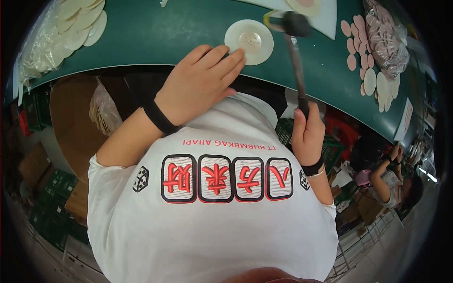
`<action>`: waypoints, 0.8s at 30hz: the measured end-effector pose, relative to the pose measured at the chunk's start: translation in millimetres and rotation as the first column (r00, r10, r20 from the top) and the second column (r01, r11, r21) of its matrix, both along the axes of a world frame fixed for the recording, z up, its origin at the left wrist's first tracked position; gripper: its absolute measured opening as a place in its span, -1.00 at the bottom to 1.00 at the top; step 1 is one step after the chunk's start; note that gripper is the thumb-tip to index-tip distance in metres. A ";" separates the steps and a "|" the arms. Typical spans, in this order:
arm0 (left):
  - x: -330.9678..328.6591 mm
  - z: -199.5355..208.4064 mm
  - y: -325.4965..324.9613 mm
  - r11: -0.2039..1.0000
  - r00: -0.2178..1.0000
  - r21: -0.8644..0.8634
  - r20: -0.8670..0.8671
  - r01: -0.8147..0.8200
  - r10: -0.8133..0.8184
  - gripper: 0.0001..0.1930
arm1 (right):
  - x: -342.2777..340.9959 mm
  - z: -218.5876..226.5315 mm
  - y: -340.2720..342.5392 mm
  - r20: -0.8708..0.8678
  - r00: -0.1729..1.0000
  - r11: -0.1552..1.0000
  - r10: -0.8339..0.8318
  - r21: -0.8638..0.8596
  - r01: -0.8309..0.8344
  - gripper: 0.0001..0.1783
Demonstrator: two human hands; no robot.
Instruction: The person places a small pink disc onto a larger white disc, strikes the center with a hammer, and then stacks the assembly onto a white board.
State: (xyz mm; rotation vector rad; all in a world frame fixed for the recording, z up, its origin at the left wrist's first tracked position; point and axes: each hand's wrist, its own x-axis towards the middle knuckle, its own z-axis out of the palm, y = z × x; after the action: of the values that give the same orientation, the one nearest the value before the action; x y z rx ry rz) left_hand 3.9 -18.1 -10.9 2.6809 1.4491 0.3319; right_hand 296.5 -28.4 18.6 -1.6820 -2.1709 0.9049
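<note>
"Black-headed hammer [296, 61]: which way?"

"One, gripped in the right hand [307, 134], shaft pointing forward, head beyond those fingers."

"And the left hand [200, 85]?"

"Unclenched, fingertips resting on one pale disc [249, 40]."

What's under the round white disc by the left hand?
Green tabletop shows around the white disc. What lies directly under it is covered, so I can't tell. The left hand also hides part of the disc's lower-left edge.
</note>
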 end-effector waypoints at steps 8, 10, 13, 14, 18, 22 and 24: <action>-2.0 -2.8 -2.6 1.000 1.000 0.008 -0.001 -0.004 0.004 -0.40 | -10.9 -0.8 8.1 0.080 0.996 0.999 0.036 0.011 -0.037 -0.73; -0.4 -2.4 -1.3 1.000 1.000 0.017 -0.012 -0.007 0.007 -0.39 | -11.2 -13.3 12.5 0.195 0.979 0.998 0.065 0.010 -0.068 -0.73; 0.0 -3.8 -3.0 1.000 1.000 0.007 -0.006 -0.012 0.012 -0.39 | -7.9 -6.8 13.0 0.184 0.981 0.997 0.066 0.025 -0.071 -0.74; -0.6 -4.0 -4.1 1.000 1.000 0.000 -0.006 -0.012 0.012 -0.39 | -10.0 1.6 12.3 0.111 0.992 0.998 0.051 0.039 -0.056 -0.74; -1.3 -4.0 -4.5 1.000 1.000 0.000 -0.016 -0.014 0.014 -0.38 | -4.5 -17.7 11.7 0.185 0.981 0.997 0.058 0.037 -0.065 -0.75; 0.3 -5.5 -5.3 1.000 1.000 -0.005 -0.002 -0.020 0.020 -0.38 | -4.9 -5.1 9.3 0.148 0.987 0.997 0.060 0.038 -0.067 -0.75; 1.4 -4.8 -4.6 1.000 1.000 -0.003 -0.004 -0.021 0.021 -0.38 | -3.6 -5.8 8.3 0.091 0.994 0.997 0.055 0.040 -0.059 -0.74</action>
State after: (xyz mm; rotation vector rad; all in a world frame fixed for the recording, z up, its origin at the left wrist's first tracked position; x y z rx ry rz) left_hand 5.3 -22.7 -15.7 2.6677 1.4786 0.3256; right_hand 293.0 -20.1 12.8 -1.6791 -2.2908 0.8066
